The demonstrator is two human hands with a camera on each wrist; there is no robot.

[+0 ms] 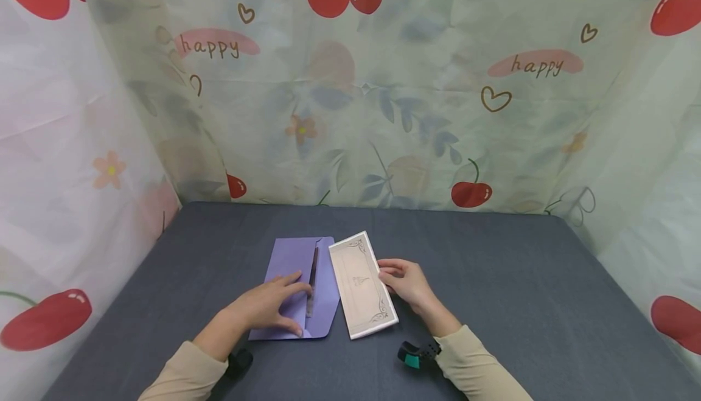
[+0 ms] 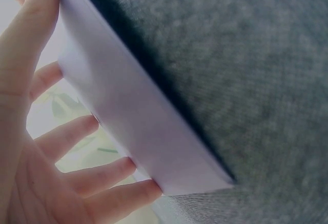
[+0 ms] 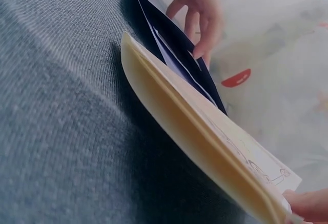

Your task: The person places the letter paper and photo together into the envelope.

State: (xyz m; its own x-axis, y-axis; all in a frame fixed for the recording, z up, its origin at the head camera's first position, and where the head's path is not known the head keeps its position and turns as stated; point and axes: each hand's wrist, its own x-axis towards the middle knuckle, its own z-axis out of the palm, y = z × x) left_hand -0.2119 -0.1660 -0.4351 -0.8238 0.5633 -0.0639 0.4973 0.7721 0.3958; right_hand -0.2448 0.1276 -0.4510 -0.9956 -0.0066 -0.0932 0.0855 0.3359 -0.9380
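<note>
A purple envelope lies on the table, its flap folded out to the right and its mouth slightly parted, with something dark showing inside. On its front rests my left hand, fingers spread, thumb near the lower end of the mouth. The left wrist view shows the fingertips of that hand along the envelope's edge. My right hand pinches the right edge of a cream folded card with scrollwork corners. In the right wrist view the card is tilted, its layers visible, beside the envelope.
The dark grey table extends around the envelope and card. A patterned curtain with cherries and "happy" lettering hangs behind it and along both sides. A black band with a teal part is at the right wrist.
</note>
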